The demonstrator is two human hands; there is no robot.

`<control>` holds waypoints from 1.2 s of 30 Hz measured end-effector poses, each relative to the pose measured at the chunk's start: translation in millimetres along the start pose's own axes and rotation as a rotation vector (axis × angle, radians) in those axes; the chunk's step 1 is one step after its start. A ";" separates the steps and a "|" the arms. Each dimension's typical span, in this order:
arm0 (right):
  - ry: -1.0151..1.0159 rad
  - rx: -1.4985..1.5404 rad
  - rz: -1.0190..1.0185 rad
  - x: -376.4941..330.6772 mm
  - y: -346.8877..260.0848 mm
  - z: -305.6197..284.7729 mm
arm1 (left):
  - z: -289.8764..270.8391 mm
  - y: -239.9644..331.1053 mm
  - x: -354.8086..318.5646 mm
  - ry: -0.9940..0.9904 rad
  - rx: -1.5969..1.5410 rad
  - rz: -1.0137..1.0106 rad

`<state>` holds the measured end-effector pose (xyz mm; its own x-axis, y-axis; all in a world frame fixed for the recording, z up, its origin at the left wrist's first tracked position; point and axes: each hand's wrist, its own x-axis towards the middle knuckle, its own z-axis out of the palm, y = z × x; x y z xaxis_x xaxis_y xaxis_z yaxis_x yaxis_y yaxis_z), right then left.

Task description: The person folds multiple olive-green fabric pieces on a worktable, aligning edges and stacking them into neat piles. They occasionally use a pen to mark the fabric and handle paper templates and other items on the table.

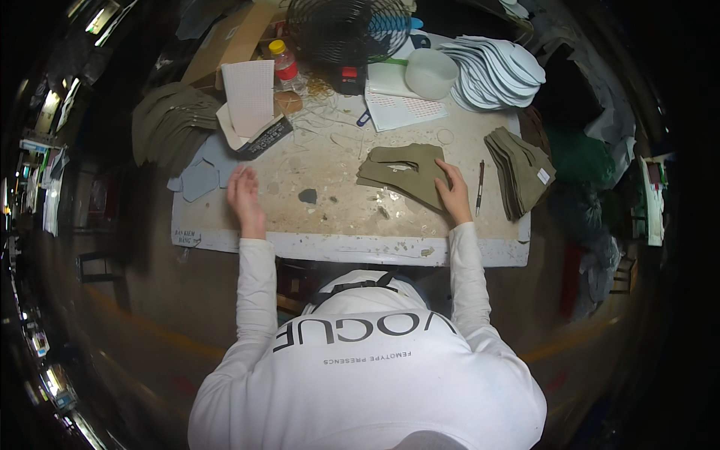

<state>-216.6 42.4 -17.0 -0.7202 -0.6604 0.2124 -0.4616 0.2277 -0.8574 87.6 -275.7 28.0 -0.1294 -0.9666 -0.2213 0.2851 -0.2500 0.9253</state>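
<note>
A small flat stack of olive-green cut pieces with a cut-out opening (416, 180) lies on the worktable, right of the middle. My right hand (454, 195) rests on its right edge, fingers stretched out and thumb apart, not visibly closed around it. To the left, my left hand (246, 201) is raised palm partly up with loosely spread fingers and holds nothing. Nearest to it are pale blue flat pieces (201, 181), just left of its fingertips. A second olive stack with a white label (517, 174) lies beyond my right hand, and a pen (480, 187) sits between.
A bigger olive pile (169, 124) drapes at the left edge. An open box holding a paper pad (259, 139) stands near a red bottle with a yellow cap (283, 61). At the back are a black fan (349, 30), a translucent tub (431, 73) and white stacked pieces (499, 75).
</note>
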 end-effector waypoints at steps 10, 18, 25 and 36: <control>-0.107 -0.081 -0.306 138.0 -165.3 48.0 | -115.9 151.8 97.9 0.134 0.150 0.409; -0.455 0.249 -0.935 187.5 -352.9 260.0 | -108.6 184.2 165.6 0.326 0.584 0.383; -0.485 0.166 -1.220 201.7 -400.3 405.6 | -100.6 219.3 162.4 0.170 0.327 0.212; -0.562 0.047 -1.131 218.4 -399.7 431.2 | -115.4 224.3 159.6 0.117 0.681 0.068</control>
<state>33.9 -501.4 169.9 0.3887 -0.6836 0.6177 -0.6468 -0.6799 -0.3454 240.5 -492.6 164.8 -0.0178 -0.9882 -0.1520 -0.3756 -0.1343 0.9170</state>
